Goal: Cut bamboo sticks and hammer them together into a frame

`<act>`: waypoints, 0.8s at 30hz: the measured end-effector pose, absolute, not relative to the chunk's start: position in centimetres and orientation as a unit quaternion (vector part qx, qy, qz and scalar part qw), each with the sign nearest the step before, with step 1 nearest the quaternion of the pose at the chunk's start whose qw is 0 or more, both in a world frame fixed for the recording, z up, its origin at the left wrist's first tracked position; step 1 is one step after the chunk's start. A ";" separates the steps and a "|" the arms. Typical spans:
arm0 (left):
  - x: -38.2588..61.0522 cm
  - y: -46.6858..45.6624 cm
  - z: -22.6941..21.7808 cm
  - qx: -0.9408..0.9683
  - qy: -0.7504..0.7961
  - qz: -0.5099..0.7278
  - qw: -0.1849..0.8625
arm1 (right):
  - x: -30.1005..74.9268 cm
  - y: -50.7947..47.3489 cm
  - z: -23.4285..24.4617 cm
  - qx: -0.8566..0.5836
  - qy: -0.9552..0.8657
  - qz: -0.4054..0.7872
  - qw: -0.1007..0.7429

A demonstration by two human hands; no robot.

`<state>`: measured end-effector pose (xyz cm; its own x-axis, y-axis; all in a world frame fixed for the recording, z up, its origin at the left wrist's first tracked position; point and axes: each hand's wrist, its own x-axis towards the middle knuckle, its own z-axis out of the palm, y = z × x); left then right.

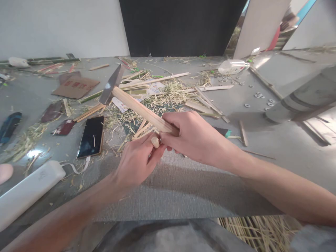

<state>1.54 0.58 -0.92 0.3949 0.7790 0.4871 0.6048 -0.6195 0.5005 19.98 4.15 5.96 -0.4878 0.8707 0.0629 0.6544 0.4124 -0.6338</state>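
My right hand (195, 136) is closed around the lower handle of a hammer (139, 108). The hammer's dark metal head points up and to the left, above the table. Close beside it, my left hand (139, 155) is closed on a pale stick with a rounded end (155, 141); most of its length is hidden by the fingers. The fingertips of both hands meet or nearly meet below the hammer handle. Under the hands lies a grey woven mat (183, 196). Thin shavings (168, 92) and split strips (157, 82) lie just beyond.
To the left are a phone (91, 136) with a white cable, a white power bank (34, 189), cardboard (76, 87) and a blue-black tool (10, 127). At right, a clear bottle (232, 66) lies near scattered small white rings (258, 95) and a thick grey cylinder (301, 96).
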 end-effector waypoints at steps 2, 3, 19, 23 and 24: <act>1.5 0.5 -0.8 0.825 0.417 0.356 0.139 | 20.1 4.2 6.0 -0.467 -0.812 0.296 0.187; 1.5 0.6 -0.8 0.823 0.417 0.357 0.148 | 20.1 4.3 6.0 -0.466 -0.809 0.308 0.183; 1.4 0.6 -0.6 0.828 0.424 0.352 0.105 | 23.1 3.0 9.3 -0.524 -0.778 0.288 0.196; 1.4 0.4 -0.5 0.823 0.424 0.367 0.097 | 24.8 1.7 11.1 -0.564 -0.775 0.221 0.182; 1.3 0.3 -0.5 0.822 0.424 0.365 0.101 | 25.1 1.2 11.7 -0.574 -0.776 0.198 0.171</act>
